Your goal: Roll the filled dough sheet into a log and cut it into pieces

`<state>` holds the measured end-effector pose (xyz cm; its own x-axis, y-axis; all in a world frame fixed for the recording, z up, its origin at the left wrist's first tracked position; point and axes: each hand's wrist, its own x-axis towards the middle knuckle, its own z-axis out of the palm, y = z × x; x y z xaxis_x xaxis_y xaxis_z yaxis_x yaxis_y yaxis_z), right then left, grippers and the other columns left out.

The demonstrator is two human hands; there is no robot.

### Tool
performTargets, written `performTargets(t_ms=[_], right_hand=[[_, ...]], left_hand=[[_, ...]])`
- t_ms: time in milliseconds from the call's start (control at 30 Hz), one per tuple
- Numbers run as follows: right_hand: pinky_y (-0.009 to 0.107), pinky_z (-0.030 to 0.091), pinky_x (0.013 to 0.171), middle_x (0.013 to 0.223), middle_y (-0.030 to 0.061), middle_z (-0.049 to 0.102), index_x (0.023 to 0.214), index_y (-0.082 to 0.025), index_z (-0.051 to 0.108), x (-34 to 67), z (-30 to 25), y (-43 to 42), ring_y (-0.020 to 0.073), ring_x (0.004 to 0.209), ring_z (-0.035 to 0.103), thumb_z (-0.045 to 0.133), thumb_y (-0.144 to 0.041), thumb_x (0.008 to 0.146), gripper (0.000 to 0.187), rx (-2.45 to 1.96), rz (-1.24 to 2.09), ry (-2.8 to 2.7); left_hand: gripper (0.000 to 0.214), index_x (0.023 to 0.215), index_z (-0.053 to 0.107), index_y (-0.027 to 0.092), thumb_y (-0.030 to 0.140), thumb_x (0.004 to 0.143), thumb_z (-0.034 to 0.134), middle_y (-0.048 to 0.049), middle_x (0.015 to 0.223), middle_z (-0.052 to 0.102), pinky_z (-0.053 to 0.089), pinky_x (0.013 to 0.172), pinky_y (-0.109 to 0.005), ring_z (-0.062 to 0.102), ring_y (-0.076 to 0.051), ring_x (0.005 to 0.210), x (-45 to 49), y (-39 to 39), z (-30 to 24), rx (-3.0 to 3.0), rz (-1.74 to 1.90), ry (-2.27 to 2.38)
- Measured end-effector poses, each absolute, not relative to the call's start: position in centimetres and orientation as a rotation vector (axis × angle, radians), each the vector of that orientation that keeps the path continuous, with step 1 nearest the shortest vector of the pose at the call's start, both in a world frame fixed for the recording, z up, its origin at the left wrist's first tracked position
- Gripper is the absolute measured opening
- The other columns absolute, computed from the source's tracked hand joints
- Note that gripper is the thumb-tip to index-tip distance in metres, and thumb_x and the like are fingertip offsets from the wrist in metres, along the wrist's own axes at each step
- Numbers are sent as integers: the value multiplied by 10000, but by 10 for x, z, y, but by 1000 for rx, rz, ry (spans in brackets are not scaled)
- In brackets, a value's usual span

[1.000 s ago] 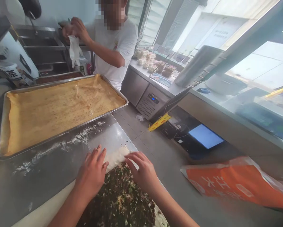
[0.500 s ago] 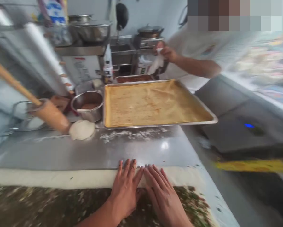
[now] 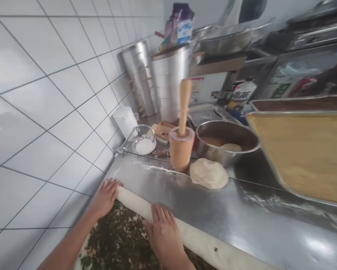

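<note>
A long sheet of pale dough (image 3: 202, 240) lies on the steel worktop, its far edge folded into a roll. A dark green, chopped filling (image 3: 120, 236) covers the sheet on the near side. My left hand (image 3: 105, 198) is closed over the roll's left end, beside the tiled wall. Farther right, my right hand (image 3: 165, 232) curls its fingers over the roll, thumb on the near side. The undersides of both hands are hidden.
Behind the roll are a lump of dough (image 3: 209, 173), a wooden rolling pin (image 3: 181, 148) standing upright, a metal pot (image 3: 227, 140) and a glass bowl (image 3: 144, 145). A lined baking tray (image 3: 306, 150) is at right. The tiled wall (image 3: 44, 123) borders the left.
The view has swung left. My hands, side by side and flat on the dough edge before, are now apart at the left end, fingers curled over it. The other person is out of view.
</note>
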<state>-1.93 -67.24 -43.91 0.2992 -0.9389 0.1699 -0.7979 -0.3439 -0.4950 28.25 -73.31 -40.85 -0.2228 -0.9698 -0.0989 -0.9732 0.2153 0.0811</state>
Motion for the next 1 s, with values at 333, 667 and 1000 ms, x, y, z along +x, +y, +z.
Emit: performTargets(t_ms=[333,667,1000], right_hand=[[426,470,1007,1254,149,690,1279,-181,670,129,-411,-754,318,1182,608,494,-482,1039,423,-2083,-307,1547],[401,451,1053,1273,114,671,1226,-204,693,154,-410,-758,300,1209,589,659,-385,922,355,-2046,-299,1523],[441,461,1090,1359,138,664,1384,-194,627,155,-423,-755,315,1258,597,538,-454,994,477,-2031,-296,1551]], left_hand=[[379,1294,657,296,207,927,626,-48,1236,673,523,1025,-362,635,-227,1168,379,-807,-402,-1439,768,2689],[487,1461,542,267,142,1008,416,-104,1401,638,526,1110,-475,581,-266,1331,418,-707,-415,-1937,307,2859],[736,1673,188,166,417,1050,490,-105,1706,329,523,1171,-487,397,-330,1542,397,-650,-441,-1770,107,2694]])
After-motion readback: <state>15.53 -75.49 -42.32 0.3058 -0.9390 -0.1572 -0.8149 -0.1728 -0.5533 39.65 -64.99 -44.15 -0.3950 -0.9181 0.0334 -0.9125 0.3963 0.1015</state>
